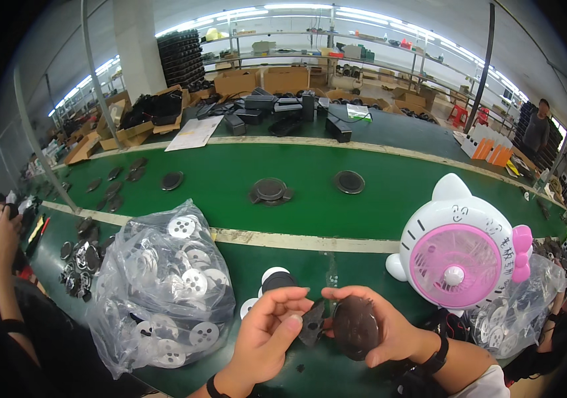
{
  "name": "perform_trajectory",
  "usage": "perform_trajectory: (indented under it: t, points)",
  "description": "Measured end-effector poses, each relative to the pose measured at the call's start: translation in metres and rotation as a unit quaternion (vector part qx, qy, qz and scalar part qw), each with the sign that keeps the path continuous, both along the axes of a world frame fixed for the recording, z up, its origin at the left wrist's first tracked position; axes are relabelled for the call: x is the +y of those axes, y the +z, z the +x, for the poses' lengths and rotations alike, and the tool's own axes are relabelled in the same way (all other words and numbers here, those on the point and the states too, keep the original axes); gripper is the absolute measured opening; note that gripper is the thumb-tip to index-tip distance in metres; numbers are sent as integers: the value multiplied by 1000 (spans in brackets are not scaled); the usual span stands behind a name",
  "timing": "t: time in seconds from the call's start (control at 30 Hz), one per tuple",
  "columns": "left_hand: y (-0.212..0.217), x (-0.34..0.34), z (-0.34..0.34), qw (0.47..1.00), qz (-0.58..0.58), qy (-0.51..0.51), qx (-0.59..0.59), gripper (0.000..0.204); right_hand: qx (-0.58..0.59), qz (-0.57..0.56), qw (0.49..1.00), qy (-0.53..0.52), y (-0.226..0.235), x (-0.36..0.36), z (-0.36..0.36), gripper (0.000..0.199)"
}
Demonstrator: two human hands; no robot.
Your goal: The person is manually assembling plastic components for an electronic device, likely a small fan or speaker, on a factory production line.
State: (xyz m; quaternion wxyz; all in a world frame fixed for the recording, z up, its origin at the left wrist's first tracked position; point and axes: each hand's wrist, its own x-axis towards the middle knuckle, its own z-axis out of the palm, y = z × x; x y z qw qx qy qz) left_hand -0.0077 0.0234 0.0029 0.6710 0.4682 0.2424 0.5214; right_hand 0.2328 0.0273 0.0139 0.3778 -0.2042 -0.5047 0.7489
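Observation:
My left hand [267, 341] pinches a thin dark flat piece [311, 325] between thumb and fingers. In my right hand [393, 328] is a dark round disc [355, 328], gripped by its rim with its face turned toward my left hand. The two parts are close together over the green bench; whether they touch is hard to tell. Just beyond my left fingers lie white discs [274, 272] with a black round piece [279, 281] over them. A clear plastic bag [114, 331] to the left holds several white discs with holes [194, 283].
A white and pink fan [454, 265] stands at right, beside another bag of white discs [496, 325]. Dark round parts [271, 190] lie along the green belt [230, 169]. Dark parts [83, 259] are heaped at left. Co-workers' arms [8, 292] show at both sides.

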Motion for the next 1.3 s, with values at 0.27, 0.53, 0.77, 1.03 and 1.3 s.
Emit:
perform_trajectory:
  t: [0.27, 0.53, 0.77, 1.03, 1.3]
  points:
    - [6, -7, -7, 998, 55, 5, 20, 46, 6, 6, 1000, -6, -3, 2, -1, 110]
    - [-19, 12, -14, 976, -13, -101, -193, 66, -94, -6, 996, 0, -2, 7, 7, 96]
    - [-36, 22, -15, 906, -74, -183, -375, 67, -540, 358, 760, -50, 21, 4, -10, 89]
    - [-25, 16, -11, 837, -13, -338, -429, 64, -606, 351, 712, -49, 13, 96, -15, 90]
    - [-23, 7, -16, 894, -147, -264, -331, 65, -612, 472, 522, -360, -65, 281, -58, 82]
